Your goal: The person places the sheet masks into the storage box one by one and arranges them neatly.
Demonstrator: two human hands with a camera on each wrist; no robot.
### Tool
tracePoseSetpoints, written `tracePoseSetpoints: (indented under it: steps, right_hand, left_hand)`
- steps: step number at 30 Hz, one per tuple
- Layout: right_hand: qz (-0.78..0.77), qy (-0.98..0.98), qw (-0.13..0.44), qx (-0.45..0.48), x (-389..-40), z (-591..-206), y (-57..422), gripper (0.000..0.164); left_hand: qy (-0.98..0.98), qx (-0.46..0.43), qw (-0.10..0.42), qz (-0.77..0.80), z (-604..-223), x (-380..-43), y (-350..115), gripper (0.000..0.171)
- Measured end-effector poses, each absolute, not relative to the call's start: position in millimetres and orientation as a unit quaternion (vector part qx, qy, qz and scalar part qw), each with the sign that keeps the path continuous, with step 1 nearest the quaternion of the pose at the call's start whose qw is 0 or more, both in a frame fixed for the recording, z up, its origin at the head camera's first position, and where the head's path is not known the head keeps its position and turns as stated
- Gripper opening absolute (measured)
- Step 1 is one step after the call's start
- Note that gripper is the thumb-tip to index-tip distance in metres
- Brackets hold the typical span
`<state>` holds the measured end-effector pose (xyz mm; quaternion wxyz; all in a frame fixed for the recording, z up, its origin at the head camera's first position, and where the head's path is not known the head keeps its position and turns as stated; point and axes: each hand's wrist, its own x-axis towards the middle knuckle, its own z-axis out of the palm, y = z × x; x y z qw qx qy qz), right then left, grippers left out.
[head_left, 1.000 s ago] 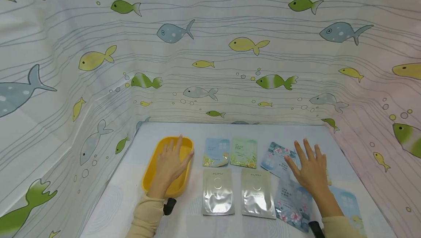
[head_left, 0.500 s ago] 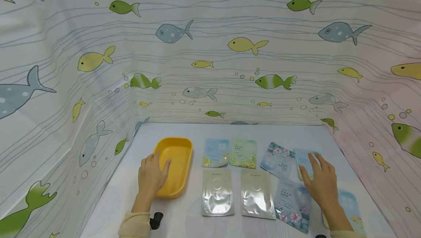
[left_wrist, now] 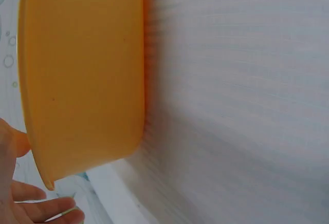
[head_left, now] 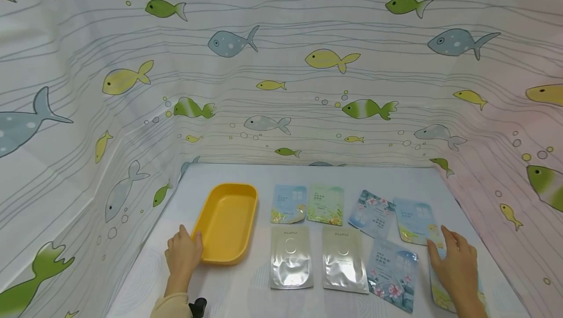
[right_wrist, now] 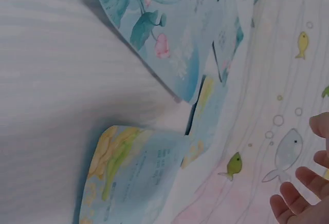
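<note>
My left hand (head_left: 182, 254) is at the near left side of a yellow plastic basin (head_left: 230, 220). Its thumb lies right at the rim, and the other fingers are extended outside the basin wall (left_wrist: 82, 80) in the left wrist view. Over a blue sachet (head_left: 440, 293) at the near right hovers my right hand (head_left: 457, 262), fingers loosely bent and nothing held, covering part of that sachet. Just beyond its fingertips lies another blue sachet (head_left: 418, 222) with yellow artwork. The right wrist view shows the nearer blue sachet (right_wrist: 133, 178) flat on the cloth.
Two silver sachets (head_left: 291, 257) lie mid-table, with a small blue sachet (head_left: 289, 203) and a green sachet (head_left: 325, 204) behind them. Two flower-printed sachets (head_left: 393, 274) lie right of these. A fish-patterned curtain (head_left: 272, 64) encloses the table (head_left: 246, 298) at back and sides.
My left hand has drawn back from over the basin to its left rim. My right hand has moved right and nearer, uncovering the far sachets. The basin and sachets stay put.
</note>
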<state>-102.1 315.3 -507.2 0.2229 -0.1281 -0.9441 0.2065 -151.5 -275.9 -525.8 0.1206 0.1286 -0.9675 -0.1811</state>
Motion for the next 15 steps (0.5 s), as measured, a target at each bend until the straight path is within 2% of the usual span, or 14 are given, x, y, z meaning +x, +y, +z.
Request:
tracePoseSetpoints:
  steps: [7,15]
  right_hand:
    - [0.219,-0.945,0.118,-0.213,-92,-512,336,0.056]
    - [0.217,-0.942,0.046,-0.25,-78,-531,369,0.056]
  left_hand:
    - [-0.961,0.151,0.066,-0.224,-538,-152,-284,0.045]
    - [-0.938,0.145,0.127,-0.286,-547,-153,-284,0.035]
